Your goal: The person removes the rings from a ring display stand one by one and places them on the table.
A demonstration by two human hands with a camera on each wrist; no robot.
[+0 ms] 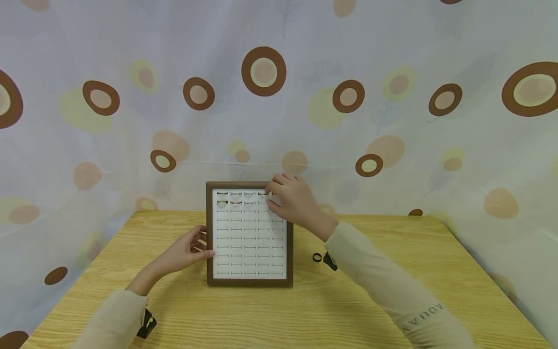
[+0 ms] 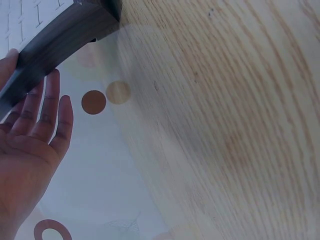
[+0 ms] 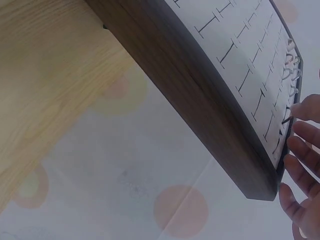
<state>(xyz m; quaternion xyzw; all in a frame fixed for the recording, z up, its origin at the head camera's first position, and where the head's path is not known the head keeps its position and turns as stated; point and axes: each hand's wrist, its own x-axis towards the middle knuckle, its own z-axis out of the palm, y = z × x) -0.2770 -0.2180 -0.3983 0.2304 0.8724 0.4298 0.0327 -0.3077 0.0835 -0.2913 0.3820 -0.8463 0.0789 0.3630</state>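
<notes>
A ring display board [image 1: 250,282] with a dark wooden frame and a white slotted panel stands upright on the table. Several rings [image 1: 236,203] sit in its top two rows. My left hand [image 1: 180,252] grips the board's left side; in the left wrist view the thumb is on the front and the fingers [image 2: 49,107] reach behind the frame. At the upper right corner, my right hand [image 1: 298,201] has thumb and forefinger at the panel, pinching a dark ring [image 3: 287,120] at a slot. That hand covers the right end of the upper rows.
On the wooden table [image 1: 248,315], a loose black ring [image 1: 317,258] lies right of the board. Black wrist devices [image 1: 147,324] show under both sleeves. A pale curtain [image 1: 296,121] with printed circles hangs behind and along the sides.
</notes>
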